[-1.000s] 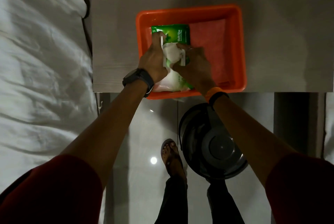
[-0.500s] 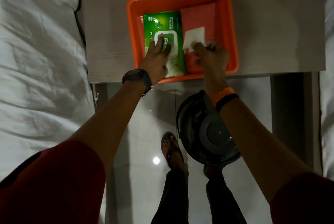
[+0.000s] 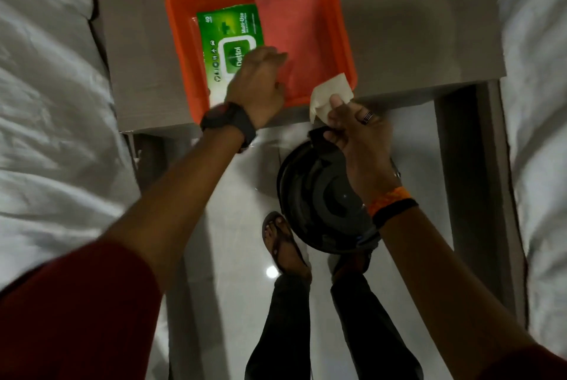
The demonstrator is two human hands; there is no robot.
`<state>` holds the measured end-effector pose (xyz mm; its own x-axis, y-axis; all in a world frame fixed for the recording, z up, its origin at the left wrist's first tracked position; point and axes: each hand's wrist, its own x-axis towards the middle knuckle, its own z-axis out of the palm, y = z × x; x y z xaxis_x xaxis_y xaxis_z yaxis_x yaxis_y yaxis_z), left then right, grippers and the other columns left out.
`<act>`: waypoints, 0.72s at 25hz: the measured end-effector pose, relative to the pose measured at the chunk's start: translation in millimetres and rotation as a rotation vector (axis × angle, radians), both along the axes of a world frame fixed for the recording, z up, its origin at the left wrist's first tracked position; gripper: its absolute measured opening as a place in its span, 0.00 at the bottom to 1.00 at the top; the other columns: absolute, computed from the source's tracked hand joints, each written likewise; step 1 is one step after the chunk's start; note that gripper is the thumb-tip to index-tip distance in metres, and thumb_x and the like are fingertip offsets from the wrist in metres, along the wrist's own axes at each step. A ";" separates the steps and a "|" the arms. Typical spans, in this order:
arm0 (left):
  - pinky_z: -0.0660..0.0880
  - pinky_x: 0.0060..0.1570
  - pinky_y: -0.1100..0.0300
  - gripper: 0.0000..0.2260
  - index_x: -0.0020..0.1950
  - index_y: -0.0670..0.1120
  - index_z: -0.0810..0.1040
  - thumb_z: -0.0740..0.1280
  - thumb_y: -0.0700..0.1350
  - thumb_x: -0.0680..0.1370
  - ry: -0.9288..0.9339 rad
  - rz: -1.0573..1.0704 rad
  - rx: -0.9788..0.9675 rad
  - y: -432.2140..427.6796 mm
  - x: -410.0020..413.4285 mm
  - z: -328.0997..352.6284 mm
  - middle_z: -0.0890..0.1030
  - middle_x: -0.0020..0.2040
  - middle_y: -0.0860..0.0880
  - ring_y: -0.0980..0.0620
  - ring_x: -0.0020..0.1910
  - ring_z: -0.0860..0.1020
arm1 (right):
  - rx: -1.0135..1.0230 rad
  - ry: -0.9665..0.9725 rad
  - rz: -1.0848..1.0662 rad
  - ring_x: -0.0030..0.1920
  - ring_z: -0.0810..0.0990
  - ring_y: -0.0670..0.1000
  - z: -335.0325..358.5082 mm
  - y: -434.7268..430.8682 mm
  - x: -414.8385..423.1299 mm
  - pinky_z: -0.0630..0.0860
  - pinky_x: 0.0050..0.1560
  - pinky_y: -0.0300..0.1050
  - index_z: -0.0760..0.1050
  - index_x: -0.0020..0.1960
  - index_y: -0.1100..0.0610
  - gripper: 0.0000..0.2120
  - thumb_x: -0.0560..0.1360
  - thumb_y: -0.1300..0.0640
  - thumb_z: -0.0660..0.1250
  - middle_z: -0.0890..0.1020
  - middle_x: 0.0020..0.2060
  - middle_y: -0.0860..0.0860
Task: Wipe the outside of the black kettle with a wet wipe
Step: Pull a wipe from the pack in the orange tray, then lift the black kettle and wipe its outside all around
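Hanging below the near edge of the table (image 3: 399, 26), the black kettle (image 3: 319, 195) sits out over the tiled floor (image 3: 233, 226), seen from above with its lid and handle facing the camera; how it is held up there cannot be told. The right hand (image 3: 356, 134) pinches a wet wipe (image 3: 328, 97) between thumb and forefingers, the sheet standing free above the kettle's handle end and not yet on it. To wipe well, I judge the sheet should be spread flat against the palm rather than kept bunched, then drawn round the wall in overlapping passes while the other hand steadies the body. The left hand (image 3: 257, 85) rests loosely curled, holding nothing that can be seen, over the green wipes pack (image 3: 227, 38) inside the orange tray (image 3: 340, 26), beside a folded red cloth (image 3: 297, 38). Room is tight: the table edge lies just beyond the kettle, white bedding (image 3: 46, 103) flanks both sides, and the person's sandalled foot (image 3: 282, 241) stands directly beneath, so strokes are best kept short.
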<state>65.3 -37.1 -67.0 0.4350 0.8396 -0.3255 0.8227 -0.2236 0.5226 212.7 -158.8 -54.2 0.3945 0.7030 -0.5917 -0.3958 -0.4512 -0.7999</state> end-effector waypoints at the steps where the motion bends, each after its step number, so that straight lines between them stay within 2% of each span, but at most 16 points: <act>1: 0.71 0.68 0.56 0.19 0.69 0.45 0.75 0.66 0.40 0.77 -0.299 0.045 -0.083 -22.0 13.3 7.9 0.77 0.68 0.44 0.48 0.69 0.74 | -0.013 0.024 0.000 0.36 0.83 0.44 1.8 -11.3 9.1 0.81 0.40 0.38 0.79 0.40 0.56 0.09 0.79 0.57 0.72 0.83 0.33 0.47; 2: 0.74 0.63 0.59 0.17 0.65 0.48 0.78 0.68 0.42 0.77 -0.550 0.070 -0.247 -45.3 26.8 14.7 0.81 0.62 0.49 0.52 0.63 0.78 | -0.024 0.041 0.005 0.37 0.83 0.45 2.3 -22.3 19.0 0.82 0.41 0.39 0.80 0.40 0.56 0.10 0.79 0.56 0.71 0.83 0.33 0.48; 3: 0.77 0.61 0.62 0.16 0.63 0.52 0.79 0.71 0.43 0.76 -0.695 0.070 -0.413 -67.6 38.6 19.3 0.83 0.58 0.54 0.57 0.59 0.80 | -0.027 0.060 0.022 0.39 0.84 0.46 2.2 -32.4 28.5 0.83 0.42 0.40 0.80 0.41 0.56 0.10 0.80 0.56 0.69 0.84 0.36 0.49; 4: 0.78 0.59 0.64 0.16 0.62 0.55 0.78 0.72 0.42 0.76 -0.762 0.074 -0.524 -87.6 50.0 19.3 0.83 0.56 0.58 0.59 0.58 0.81 | -0.023 0.083 0.041 0.41 0.84 0.48 1.2 -43.1 39.4 0.83 0.45 0.42 0.81 0.43 0.57 0.09 0.81 0.56 0.68 0.85 0.39 0.52; 6: 0.81 0.53 0.63 0.16 0.63 0.53 0.78 0.71 0.38 0.78 -0.804 0.179 -0.639 -112.9 66.8 6.3 0.84 0.54 0.56 0.57 0.56 0.82 | -0.028 0.127 0.086 0.46 0.86 0.53 -2.4 -62.1 60.6 0.84 0.51 0.47 0.81 0.48 0.60 0.11 0.82 0.55 0.65 0.86 0.44 0.56; 9: 0.83 0.51 0.54 0.13 0.63 0.39 0.80 0.69 0.35 0.78 -0.753 0.400 -0.689 -134.7 88.9 -20.1 0.85 0.53 0.42 0.49 0.51 0.84 | -0.062 0.176 0.154 0.50 0.87 0.54 -16.2 -91.1 93.8 0.85 0.53 0.48 0.81 0.54 0.62 0.12 0.83 0.55 0.63 0.87 0.51 0.58; 12: 0.84 0.44 0.56 0.12 0.62 0.38 0.79 0.69 0.34 0.78 -0.752 0.603 -0.710 -150.4 110.5 -40.8 0.85 0.48 0.44 0.54 0.44 0.84 | -0.123 0.250 0.000 0.53 0.85 0.56 -38.2 -115.4 119.2 0.85 0.47 0.47 0.78 0.56 0.62 0.08 0.82 0.60 0.62 0.84 0.54 0.59; 14: 0.84 0.44 0.56 0.13 0.63 0.38 0.76 0.67 0.32 0.79 -0.696 0.722 -0.727 -157.8 128.2 -55.1 0.83 0.49 0.43 0.52 0.46 0.84 | -0.155 0.248 -0.129 0.53 0.81 0.58 -55.0 -128.7 135.2 0.83 0.44 0.46 0.74 0.55 0.62 0.06 0.81 0.63 0.60 0.80 0.54 0.60; 15: 0.83 0.49 0.52 0.13 0.63 0.38 0.76 0.66 0.32 0.79 -0.589 0.701 -0.642 -159.2 137.2 -64.8 0.82 0.50 0.42 0.48 0.49 0.83 | -0.170 0.231 -0.173 0.54 0.80 0.58 -63.2 -133.1 143.2 0.81 0.45 0.48 0.73 0.52 0.60 0.04 0.80 0.65 0.60 0.79 0.53 0.59; 16: 0.81 0.56 0.50 0.13 0.63 0.38 0.76 0.65 0.32 0.79 -0.444 0.589 -0.494 -158.8 145.3 -76.6 0.81 0.52 0.41 0.45 0.54 0.82 | -0.188 0.195 -0.203 0.54 0.80 0.57 -70.8 -136.6 150.8 0.80 0.46 0.50 0.73 0.49 0.58 0.06 0.80 0.67 0.60 0.80 0.51 0.56; 18: 0.72 0.67 0.51 0.13 0.63 0.41 0.78 0.66 0.36 0.78 -0.179 0.137 -0.221 -154.5 164.0 -98.4 0.80 0.59 0.41 0.43 0.63 0.76 | -0.220 0.148 -0.253 0.54 0.80 0.56 -88.3 -142.5 166.3 0.79 0.52 0.53 0.76 0.53 0.58 0.09 0.79 0.69 0.62 0.81 0.52 0.56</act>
